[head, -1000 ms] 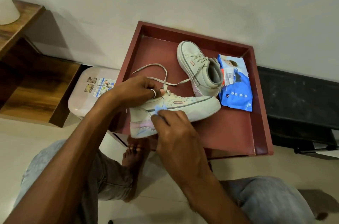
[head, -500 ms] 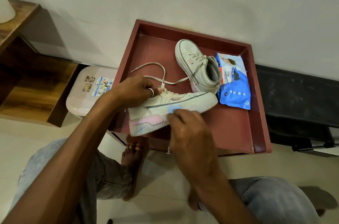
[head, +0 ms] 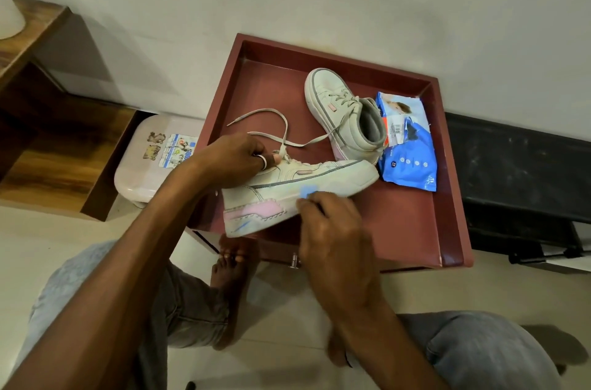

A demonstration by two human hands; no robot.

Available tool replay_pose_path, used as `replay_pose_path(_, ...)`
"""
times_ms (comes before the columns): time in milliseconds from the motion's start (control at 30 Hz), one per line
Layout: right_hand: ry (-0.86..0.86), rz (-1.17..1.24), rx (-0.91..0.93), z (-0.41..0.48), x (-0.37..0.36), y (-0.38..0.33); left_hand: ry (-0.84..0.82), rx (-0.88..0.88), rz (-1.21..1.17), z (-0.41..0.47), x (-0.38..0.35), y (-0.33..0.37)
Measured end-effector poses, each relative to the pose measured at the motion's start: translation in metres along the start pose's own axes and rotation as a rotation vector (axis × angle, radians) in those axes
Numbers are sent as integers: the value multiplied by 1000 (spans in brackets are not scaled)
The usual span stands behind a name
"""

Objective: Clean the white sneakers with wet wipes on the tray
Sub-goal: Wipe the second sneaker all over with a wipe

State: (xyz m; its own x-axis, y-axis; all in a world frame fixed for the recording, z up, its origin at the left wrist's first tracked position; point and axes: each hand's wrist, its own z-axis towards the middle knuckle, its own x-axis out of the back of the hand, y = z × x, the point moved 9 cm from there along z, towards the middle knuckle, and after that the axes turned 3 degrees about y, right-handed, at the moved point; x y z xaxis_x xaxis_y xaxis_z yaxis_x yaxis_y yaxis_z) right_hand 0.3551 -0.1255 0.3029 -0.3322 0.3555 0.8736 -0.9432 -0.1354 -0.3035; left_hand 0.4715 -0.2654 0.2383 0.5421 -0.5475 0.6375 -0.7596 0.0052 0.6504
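Left hand (head: 236,157) fingers clamp the sneaker (head: 297,189) at its laces, heel overhanging the tray (head: 415,229) edge. Right hand (head: 329,223) fingers pinch a wipe (head: 308,189) against the sole. Hard rubbing could twist it loose; trailing lace (head: 284,127) may snag.

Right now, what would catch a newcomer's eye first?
The white sneaker at the red tray's near edge: the left hand steadies it by the laces while the right hand presses a small blue wipe on its side. The other sneaker lies behind, beside the blue wipes pack.
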Motion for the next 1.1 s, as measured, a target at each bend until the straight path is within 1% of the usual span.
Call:
replay_pose_path(67, 53, -101, -71, 4, 13, 33, 3, -5, 11, -1, 1, 3)
replay_pose_path(133, 98, -149, -137, 8, 24, 59, 12, -12, 24, -1, 2, 4)
replay_pose_path(200, 132, -154, -154, 7, 26, 58, 14, -11, 33, -1, 2, 5)
replay_pose_path(267, 138, -112, -125, 5, 17, 33, 18, -11, 44, 0, 1, 5)
replay_pose_path(367, 57, 3, -15, -1, -5, -12, 20, -6, 39, 1, 1, 2)
replay_pose_path(433, 1, 35, 60, -3, -8, -19, 5, -3, 15, 0, 1, 2)
replay_pose_path(467, 4, 25, 64, 0, -3, -10, 1, -4, 9, 0, 1, 2)
replay_pose_path(500, 30, -7, 35, 3, 5, 6, -2, -5, 7, 0, 0, 3)
replay_pose_path(567, 113, -102, -80, 10, 22, 48, -4, -7, 5, 0, 0, 4)
replay_pose_path(633, 157, -171, -180, 15, 31, 80, -5, -6, 7, 0, 0, 4)
replay_pose_path(700, 172, -186, -214, 15, 30, 79, -7, -3, 16, 0, 0, 4)
replay_pose_path(767, 169, -181, -165, 12, 26, 53, -9, -4, 27, 0, 0, 4)
replay_pose_path(867, 101, -125, -67, 7, 14, 12, 2, 2, 28, 1, 0, 2)
replay_pose_path(967, 68, -22, 10, 6, 11, -6, -9, 10, 13, 1, -2, 2)
replay_pose_path(1100, 112, 177, -12, 8, 24, -2, -10, 12, 9, 2, -1, 1)
